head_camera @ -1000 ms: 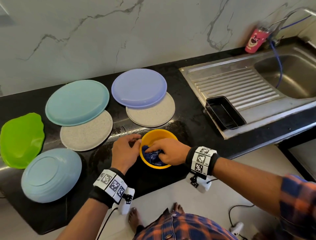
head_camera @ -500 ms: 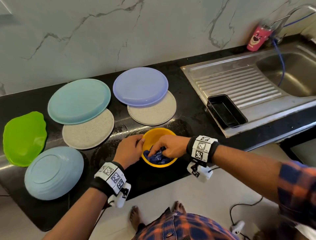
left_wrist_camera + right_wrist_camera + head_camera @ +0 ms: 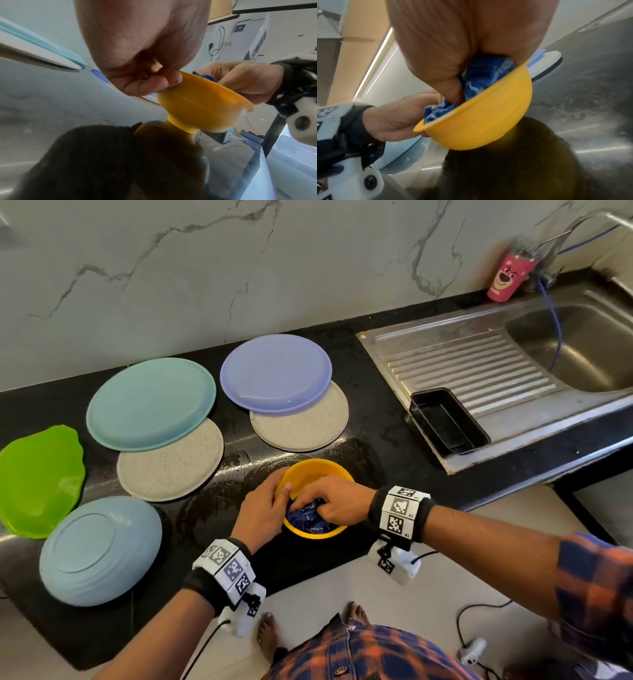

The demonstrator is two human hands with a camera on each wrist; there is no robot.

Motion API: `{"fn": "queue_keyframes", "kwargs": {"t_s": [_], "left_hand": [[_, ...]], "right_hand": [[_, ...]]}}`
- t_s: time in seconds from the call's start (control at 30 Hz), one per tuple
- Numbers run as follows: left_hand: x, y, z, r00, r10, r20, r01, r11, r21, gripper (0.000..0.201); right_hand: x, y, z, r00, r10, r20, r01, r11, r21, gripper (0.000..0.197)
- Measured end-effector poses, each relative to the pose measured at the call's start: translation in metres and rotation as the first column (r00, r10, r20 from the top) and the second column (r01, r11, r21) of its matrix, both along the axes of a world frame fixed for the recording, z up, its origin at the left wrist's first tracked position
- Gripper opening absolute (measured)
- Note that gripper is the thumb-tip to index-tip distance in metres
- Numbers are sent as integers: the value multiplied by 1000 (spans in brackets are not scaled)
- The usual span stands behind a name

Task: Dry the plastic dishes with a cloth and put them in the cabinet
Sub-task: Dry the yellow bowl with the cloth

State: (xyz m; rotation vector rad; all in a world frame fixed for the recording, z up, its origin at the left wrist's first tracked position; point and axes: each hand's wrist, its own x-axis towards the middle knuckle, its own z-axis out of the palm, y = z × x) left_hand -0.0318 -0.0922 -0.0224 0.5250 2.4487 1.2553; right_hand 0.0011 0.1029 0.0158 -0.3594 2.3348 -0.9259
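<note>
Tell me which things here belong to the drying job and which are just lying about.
Job: yellow bowl, blue cloth, left hand, right hand, six plates on the counter.
Lying about: black tray, pink cup, sink.

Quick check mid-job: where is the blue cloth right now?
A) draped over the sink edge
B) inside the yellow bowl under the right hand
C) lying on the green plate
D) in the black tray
B: the right hand presses the bunched blue cloth into the yellow bowl, while the left hand grips its rim.
</note>
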Motion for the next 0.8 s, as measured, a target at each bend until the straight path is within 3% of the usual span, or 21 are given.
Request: {"fn": "queue_keyframes", "kwargs": {"t_s": [0.1,0.17,0.27,0.33,0.4,0.47,0.57,0.67,0.73,0.8], "left_hand": [[-14,-2,-3,995,-70,-72,67,997,-47,46],[-25,0,-1,968,-220,-122,201,967,-154,49],[-45,12,13,855,-492,-162,410,834,-369,47],[-58,20,21,816,-562,-138,459,773,-438,43],[-63,24,27,830,-542,-132,430,772,-467,42],[-60,21,24,880,-455,-136,354,821,-448,44],[-47,5,10,951,-284,-122,236,923,-304,53],[-25,-10,-3,985,-165,-53,156,977,-143,56],[-14,-14,-7,995,-72,-75,63,992,-109,52],[-14,-16,-6,987,-66,-144,50,993,-110,53]], "right_hand": [[-1,2,8,997,59,50,-59,998,4,60],[-5,5,19,979,171,112,-178,983,54,59],[-12,3,26,930,335,153,-356,924,139,54],[-12,2,24,942,316,116,-330,935,130,55],[-9,2,19,965,257,45,-261,960,100,57],[-6,0,11,980,197,-5,-196,978,67,58],[-1,-7,0,997,45,-62,-47,999,-27,59],[4,-17,-7,988,-95,-126,87,994,-65,54],[8,-24,-9,981,-111,-159,102,993,-63,52],[10,-26,-9,982,-57,-182,45,997,-68,53]]}}
